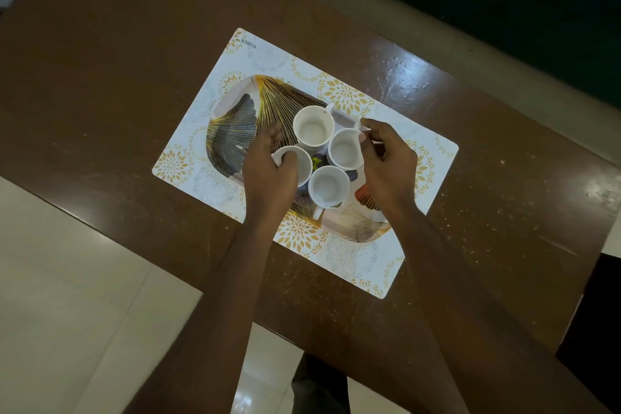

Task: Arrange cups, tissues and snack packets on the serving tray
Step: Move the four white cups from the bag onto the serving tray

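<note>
Four white cups (323, 157) cluster mid-tray (232, 104) on the counter (134, 60). The left hand (268, 171) clamps the nine o'clock cup (300, 163) at its rim; the right hand (386, 161) pinches the three o'clock cup (344, 149) by its handle. They look light, stiff, glazed — likely slippery and chippable, so handles suit best.

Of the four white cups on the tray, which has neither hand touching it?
The white cup farthest from the person; the near one also looks free, though the left hand sits close.
</note>
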